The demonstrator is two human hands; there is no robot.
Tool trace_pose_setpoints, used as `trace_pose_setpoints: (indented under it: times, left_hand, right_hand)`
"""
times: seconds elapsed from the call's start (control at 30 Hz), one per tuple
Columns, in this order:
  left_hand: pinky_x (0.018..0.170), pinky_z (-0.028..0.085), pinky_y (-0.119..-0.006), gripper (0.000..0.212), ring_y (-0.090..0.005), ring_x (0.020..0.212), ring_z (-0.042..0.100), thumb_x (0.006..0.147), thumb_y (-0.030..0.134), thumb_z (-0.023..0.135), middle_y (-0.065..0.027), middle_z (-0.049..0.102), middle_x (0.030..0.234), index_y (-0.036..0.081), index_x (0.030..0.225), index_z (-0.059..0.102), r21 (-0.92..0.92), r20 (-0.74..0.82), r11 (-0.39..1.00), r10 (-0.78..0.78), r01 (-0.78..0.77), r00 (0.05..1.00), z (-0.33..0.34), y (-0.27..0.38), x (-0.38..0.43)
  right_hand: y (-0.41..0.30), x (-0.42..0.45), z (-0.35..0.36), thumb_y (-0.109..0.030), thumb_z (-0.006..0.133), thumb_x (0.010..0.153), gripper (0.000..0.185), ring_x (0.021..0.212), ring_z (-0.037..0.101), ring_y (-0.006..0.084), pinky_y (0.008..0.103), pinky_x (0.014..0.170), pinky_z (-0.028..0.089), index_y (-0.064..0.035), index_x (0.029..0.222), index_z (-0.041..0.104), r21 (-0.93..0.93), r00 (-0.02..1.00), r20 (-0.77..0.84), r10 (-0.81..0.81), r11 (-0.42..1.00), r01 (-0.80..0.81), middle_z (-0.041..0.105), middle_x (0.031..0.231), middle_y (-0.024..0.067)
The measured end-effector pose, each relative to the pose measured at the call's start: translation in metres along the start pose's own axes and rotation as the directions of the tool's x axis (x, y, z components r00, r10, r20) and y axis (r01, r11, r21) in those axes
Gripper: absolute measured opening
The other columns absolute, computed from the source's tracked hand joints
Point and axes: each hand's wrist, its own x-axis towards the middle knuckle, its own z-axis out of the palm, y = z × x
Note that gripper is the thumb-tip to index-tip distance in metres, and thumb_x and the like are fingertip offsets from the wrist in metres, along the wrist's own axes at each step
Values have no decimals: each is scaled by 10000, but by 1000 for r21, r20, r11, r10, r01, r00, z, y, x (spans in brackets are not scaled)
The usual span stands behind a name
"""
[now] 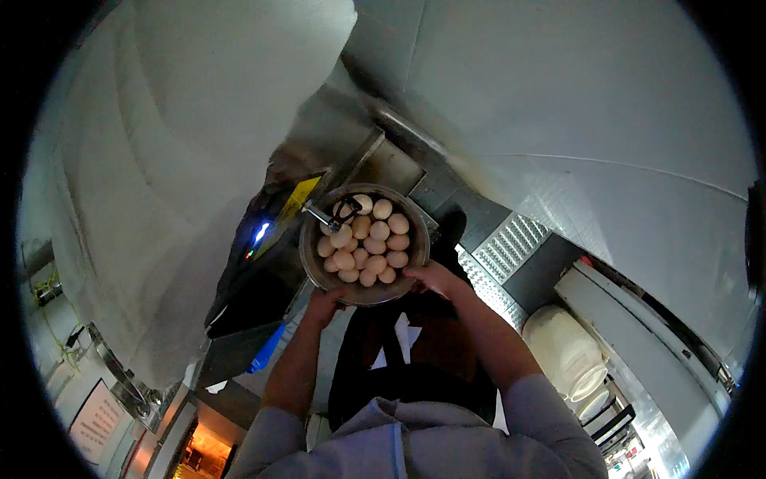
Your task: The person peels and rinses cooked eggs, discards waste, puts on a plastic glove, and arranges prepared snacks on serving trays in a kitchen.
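Observation:
A round metal basin (389,293) full of brown eggs (375,245) is in front of my body, gripped at its near rim by both hands. My left hand (326,304) grips the rim at the lower left, with the fingers partly hidden beneath it. On the lower right, my right hand (429,279) has its thumb over the rim and its other fingers mostly out of sight. A metal fitting (323,217) with a black end extends over the basin's upper left; whether it touches the eggs I cannot tell.
A large pale sheet (161,120) hangs at left, near a dark unit with a lit indicator (261,232). Grey panels (586,108) rise at right. Below are a metal floor grate (508,245), white tubs (565,353) and a worktop edge (640,335). An orange glow (206,446) shows lower left.

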Motion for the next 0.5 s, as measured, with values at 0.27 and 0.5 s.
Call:
trace_pose_setpoints:
  times: [0.27,0.5]
  left_hand:
    - [614,520,-362,502,-247,816,651,816,229,702,-120,672,1037,-15,1223,538,-98,-106,995,24,-35,994,7,-5,4]
    - [629,517,-370,411,-229,797,636,859,234,691,-112,656,1003,-6,1165,556,219,77,964,135,-149,988,25,-3,1]
  right_hand:
    - [9,9,4,-251,724,857,424,804,640,204,345,704,517,-15,1192,618,-27,999,-26,-39,999,39,689,986,92]
    - [25,11,3,-185,712,850,455,935,611,205,340,770,511,-32,1257,576,133,995,-60,-85,987,92,656,1115,85]
